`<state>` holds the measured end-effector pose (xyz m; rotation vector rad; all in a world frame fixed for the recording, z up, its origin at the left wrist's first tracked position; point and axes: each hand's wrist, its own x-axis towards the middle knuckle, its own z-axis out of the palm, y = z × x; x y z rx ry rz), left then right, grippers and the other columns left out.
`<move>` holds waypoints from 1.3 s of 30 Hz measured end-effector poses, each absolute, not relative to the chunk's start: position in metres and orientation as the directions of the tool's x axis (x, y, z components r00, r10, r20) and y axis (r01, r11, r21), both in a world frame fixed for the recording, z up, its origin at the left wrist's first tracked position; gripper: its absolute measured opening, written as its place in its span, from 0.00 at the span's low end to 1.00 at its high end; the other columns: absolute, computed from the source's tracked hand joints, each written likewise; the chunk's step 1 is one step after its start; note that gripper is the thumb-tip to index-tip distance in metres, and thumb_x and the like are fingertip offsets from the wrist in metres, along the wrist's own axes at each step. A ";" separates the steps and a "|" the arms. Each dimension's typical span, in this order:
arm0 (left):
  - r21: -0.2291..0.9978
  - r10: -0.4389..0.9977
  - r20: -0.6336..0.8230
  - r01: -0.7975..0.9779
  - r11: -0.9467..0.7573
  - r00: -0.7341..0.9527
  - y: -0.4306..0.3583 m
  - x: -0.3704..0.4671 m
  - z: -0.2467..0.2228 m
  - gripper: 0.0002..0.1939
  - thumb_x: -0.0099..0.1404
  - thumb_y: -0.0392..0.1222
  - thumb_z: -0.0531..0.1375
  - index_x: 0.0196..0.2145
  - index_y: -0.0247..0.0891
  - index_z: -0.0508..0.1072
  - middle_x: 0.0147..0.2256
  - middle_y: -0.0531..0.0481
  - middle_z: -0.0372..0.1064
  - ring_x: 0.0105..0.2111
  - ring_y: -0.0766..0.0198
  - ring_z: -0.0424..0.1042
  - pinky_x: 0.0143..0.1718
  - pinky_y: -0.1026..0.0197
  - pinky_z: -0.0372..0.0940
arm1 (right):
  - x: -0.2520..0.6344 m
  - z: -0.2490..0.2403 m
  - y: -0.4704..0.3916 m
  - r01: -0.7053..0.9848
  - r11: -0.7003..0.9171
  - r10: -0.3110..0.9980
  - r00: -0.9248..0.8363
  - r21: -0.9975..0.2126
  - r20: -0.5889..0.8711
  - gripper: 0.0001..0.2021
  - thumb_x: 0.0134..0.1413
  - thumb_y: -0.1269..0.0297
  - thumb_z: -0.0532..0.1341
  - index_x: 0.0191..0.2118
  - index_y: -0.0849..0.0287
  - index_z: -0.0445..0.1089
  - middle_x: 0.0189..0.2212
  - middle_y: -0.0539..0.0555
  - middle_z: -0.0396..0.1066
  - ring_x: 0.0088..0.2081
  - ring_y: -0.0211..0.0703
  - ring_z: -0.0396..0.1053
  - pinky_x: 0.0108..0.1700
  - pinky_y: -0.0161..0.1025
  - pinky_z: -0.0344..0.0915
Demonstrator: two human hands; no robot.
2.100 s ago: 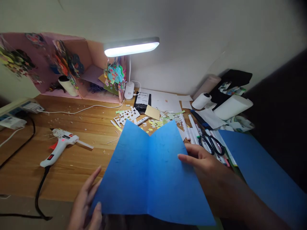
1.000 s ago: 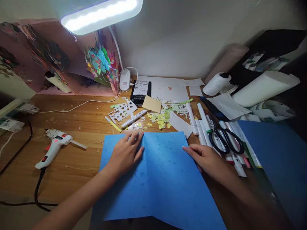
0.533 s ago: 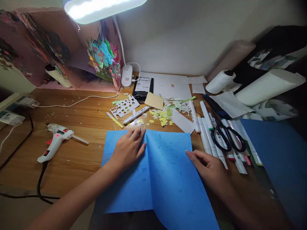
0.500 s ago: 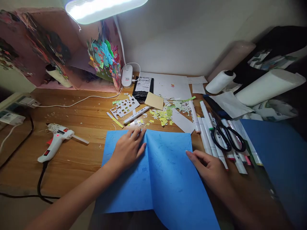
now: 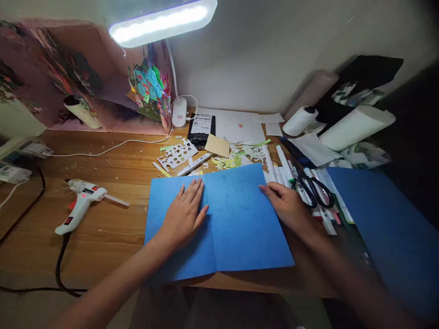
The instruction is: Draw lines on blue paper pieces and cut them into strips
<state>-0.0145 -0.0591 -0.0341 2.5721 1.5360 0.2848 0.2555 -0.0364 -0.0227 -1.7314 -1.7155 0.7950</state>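
Observation:
A sheet of blue paper (image 5: 243, 224) with a crease down its middle lies before me at the table's front edge. My left hand (image 5: 183, 212) rests flat on its left half, fingers stretched towards the far edge and thumb apart. At the right edge, my right hand (image 5: 286, 203) pinches the paper between thumb and fingers; the right half is lifted slightly. Just beyond the right hand are black-handled scissors (image 5: 313, 189) lying on several markers (image 5: 284, 160).
To the left lies a white glue gun (image 5: 80, 208) with its cord. Behind the paper are paper scraps (image 5: 228, 161), a punched white card (image 5: 176, 154) and a marker (image 5: 194, 164). More blue sheets (image 5: 380, 214) lie at right. A lamp (image 5: 164, 23) hangs above.
The right half of the blue paper, curved and hanging towards me before, is now spread flatter and its far edge sits higher. My right hand moved slightly up and left; the left hand's fingers straightened.

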 end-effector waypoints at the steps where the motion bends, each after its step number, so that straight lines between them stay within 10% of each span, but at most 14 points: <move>1: 0.207 0.886 0.071 0.862 -0.463 0.459 -0.059 -0.015 -0.037 0.28 0.71 0.46 0.43 0.63 0.28 0.47 0.64 0.39 0.44 0.64 0.56 0.43 0.63 0.48 0.42 | 0.254 -0.024 -0.031 0.660 -0.006 1.000 -0.011 -0.751 -0.017 0.21 0.55 0.46 0.52 0.22 0.58 0.61 0.19 0.47 0.57 0.23 0.37 0.56 0.25 0.34 0.53; 9: 0.204 0.905 0.037 0.883 -0.422 0.424 -0.057 -0.015 -0.048 0.28 0.70 0.43 0.44 0.64 0.29 0.46 0.65 0.41 0.40 0.65 0.59 0.40 0.64 0.49 0.41 | 0.254 -0.035 -0.031 0.410 -0.271 0.952 -0.017 -0.871 -0.305 0.19 0.45 0.44 0.59 0.24 0.57 0.63 0.15 0.45 0.58 0.17 0.36 0.55 0.19 0.33 0.52; 25: 0.205 0.910 0.037 0.888 -0.411 0.413 -0.057 -0.014 -0.048 0.28 0.71 0.44 0.44 0.64 0.30 0.45 0.65 0.42 0.39 0.64 0.59 0.41 0.63 0.48 0.42 | 0.259 -0.041 -0.061 0.286 -0.368 0.930 0.093 -0.885 -0.357 0.17 0.46 0.48 0.64 0.28 0.58 0.68 0.18 0.47 0.67 0.18 0.37 0.64 0.19 0.32 0.59; 33: 0.236 0.901 0.092 0.870 -0.433 0.424 -0.062 -0.019 -0.041 0.25 0.72 0.42 0.42 0.64 0.30 0.49 0.65 0.45 0.41 0.65 0.59 0.37 0.64 0.50 0.42 | 0.269 -0.016 -0.061 0.179 -0.439 0.852 -0.230 -0.881 -0.471 0.20 0.49 0.52 0.64 0.45 0.58 0.70 0.35 0.55 0.76 0.34 0.47 0.75 0.37 0.41 0.71; 39: 0.233 0.911 0.057 0.882 -0.409 0.408 -0.081 -0.014 -0.037 0.27 0.70 0.41 0.44 0.64 0.28 0.48 0.65 0.43 0.42 0.65 0.57 0.38 0.63 0.48 0.44 | 0.257 -0.027 -0.056 0.192 -0.337 0.919 -0.145 -0.922 -0.366 0.19 0.48 0.51 0.64 0.44 0.56 0.70 0.31 0.53 0.77 0.32 0.46 0.74 0.34 0.39 0.71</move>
